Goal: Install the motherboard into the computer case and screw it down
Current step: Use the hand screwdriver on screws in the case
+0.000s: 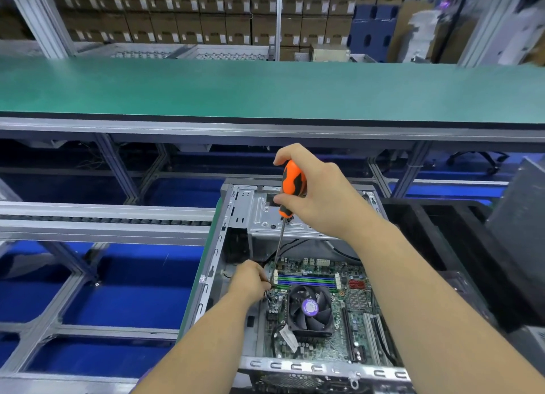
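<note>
The motherboard [321, 308] is lying inside the computer case [236, 216]. The right hand [315, 193] is gripping the screwdriver [290, 187] upright; the left hand [250, 278] is apparently pinching its tip, steadying a screw. Cables [290, 246] and the fan [309, 309] are crowding the spot.

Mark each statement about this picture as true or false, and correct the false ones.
1. The right hand holds the screwdriver by its orange grip. True.
2. The motherboard lies on the green bench. False: it sits inside the case.
3. The left hand is down at the screwdriver tip. True.
4. The screwdriver lies flat on the board. False: it stands nearly upright.
5. The fan is beside the case. False: it sits on the motherboard.
</note>
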Action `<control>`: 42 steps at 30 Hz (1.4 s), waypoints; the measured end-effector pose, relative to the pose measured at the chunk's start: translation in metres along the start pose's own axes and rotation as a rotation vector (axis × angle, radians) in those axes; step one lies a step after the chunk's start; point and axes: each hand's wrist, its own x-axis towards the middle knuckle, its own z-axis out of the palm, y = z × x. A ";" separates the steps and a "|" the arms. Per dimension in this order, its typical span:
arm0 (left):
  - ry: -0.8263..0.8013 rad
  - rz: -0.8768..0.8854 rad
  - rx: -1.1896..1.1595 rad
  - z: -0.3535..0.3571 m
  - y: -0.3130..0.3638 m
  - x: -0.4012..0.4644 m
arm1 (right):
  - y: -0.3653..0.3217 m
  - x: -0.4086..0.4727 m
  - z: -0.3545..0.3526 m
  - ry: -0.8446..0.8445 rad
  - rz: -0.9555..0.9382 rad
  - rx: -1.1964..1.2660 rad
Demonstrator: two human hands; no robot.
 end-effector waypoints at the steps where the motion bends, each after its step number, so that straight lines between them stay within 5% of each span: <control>1: 0.003 0.012 -0.004 0.001 -0.001 0.002 | 0.001 0.000 -0.001 0.001 0.001 0.001; 42: -0.004 0.013 -0.019 0.018 -0.013 0.018 | 0.003 0.003 -0.003 0.055 -0.008 0.013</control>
